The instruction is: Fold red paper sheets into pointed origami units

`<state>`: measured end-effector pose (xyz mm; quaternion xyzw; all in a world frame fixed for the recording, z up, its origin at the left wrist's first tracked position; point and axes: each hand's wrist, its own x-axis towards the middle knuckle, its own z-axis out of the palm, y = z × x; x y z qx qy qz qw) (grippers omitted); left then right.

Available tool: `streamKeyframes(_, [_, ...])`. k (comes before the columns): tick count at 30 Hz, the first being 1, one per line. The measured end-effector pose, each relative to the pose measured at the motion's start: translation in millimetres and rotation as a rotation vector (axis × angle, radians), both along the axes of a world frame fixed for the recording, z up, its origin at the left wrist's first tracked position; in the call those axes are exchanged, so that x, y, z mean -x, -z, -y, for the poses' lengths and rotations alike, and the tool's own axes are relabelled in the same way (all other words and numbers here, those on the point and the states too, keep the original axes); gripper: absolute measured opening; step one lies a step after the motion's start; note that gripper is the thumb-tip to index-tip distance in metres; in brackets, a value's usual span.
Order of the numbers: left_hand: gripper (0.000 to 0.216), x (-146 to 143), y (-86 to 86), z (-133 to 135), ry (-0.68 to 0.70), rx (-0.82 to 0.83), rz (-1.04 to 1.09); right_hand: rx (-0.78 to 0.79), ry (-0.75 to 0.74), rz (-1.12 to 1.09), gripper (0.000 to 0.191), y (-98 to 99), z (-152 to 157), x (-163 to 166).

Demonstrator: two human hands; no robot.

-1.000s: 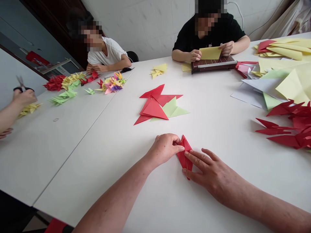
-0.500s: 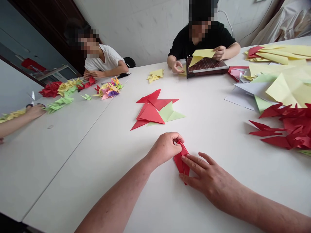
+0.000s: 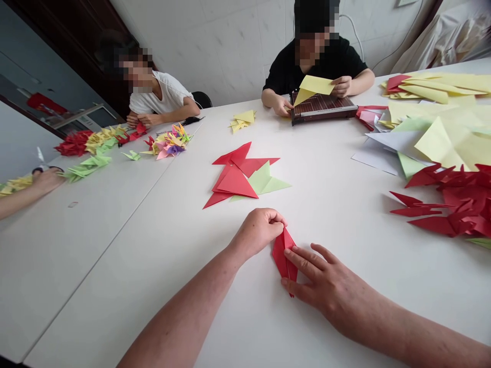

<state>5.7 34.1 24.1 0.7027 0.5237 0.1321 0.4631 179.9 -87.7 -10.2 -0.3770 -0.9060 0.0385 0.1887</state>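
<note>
One red folded paper (image 3: 280, 257) lies on the near part of the white table (image 3: 345, 204), slightly right of centre. Left hand (image 3: 260, 230): thumb and fingers pinch the paper's far tip. Right hand (image 3: 329, 282): fingers spread, fingertips resting on its right side. Farther away, red folded sheets (image 3: 235, 182) partly overlap a green folded sheet (image 3: 265, 180). Red paper pile (image 3: 462, 197): far right.

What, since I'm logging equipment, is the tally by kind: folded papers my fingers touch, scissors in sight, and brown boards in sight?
Red folded paper: 1
Scissors: 1 pair
Brown board: 1
Total: 3
</note>
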Motion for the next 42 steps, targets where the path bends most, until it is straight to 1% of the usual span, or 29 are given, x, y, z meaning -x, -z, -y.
streamKeyframes(6, [0.018, -0.7, 5.9, -1.9, -0.013, 0.012, 0.02, 0.008, -0.002, 0.019, 0.037, -0.3, 0.7, 0.0])
streamKeyframes(11, [0.018, 0.7, 5.8, -3.9, -0.017, 0.023, 0.035, 0.018, -0.006, 0.033, 0.039, -0.5, 0.3, -0.4])
streamKeyframes(14, [0.023, 7.0, 2.3, -7.0, 0.059, 0.062, 0.038, 0.01, -0.006, 0.023, 0.038, -1.3, -1.0, 0.1])
streamKeyframes(16, [0.03, 12.2, -0.1, -9.3, 0.145, 0.103, 0.071, 0.003, -0.002, 0.016, 0.038, -2.4, -1.7, 0.2])
streamKeyframes(18, [0.037, 16.1, -1.1, -10.9, 0.19, 0.147, 0.118, 0.005, -0.008, 0.019, 0.038, -3.5, -2.0, -0.2])
streamKeyframes(21, [0.033, 17.3, 1.3, -11.0, 0.163, 0.171, 0.148, 0.011, -0.022, 0.029, 0.039, -4.3, -2.0, -1.2])
streamKeyframes(27, [0.019, 12.8, 7.8, -8.3, 0.084, 0.128, 0.154, 0.015, -0.022, 0.055, 0.04, -2.4, -1.6, -1.6])
streamKeyframes(30, [0.013, 11.5, 8.2, -8.0, 0.052, 0.155, 0.176, 0.021, -0.015, 0.058, 0.039, -1.2, -1.2, -1.3])
streamKeyframes(35, [0.012, 11.0, 8.7, -9.7, 0.007, 0.199, 0.194, 0.062, -0.008, 0.058, 0.04, 1.4, -0.8, -1.0])
streamKeyframes(40, [0.013, 11.8, 11.7, -10.0, 0.014, 0.192, 0.202, 0.083, -0.013, 0.085, 0.04, 3.5, -0.8, -1.0])
streamKeyframes(42, [0.012, 11.6, 14.5, -8.3, 0.005, 0.165, 0.183, 0.083, -0.017, 0.096, 0.041, 3.0, -1.1, -1.4])
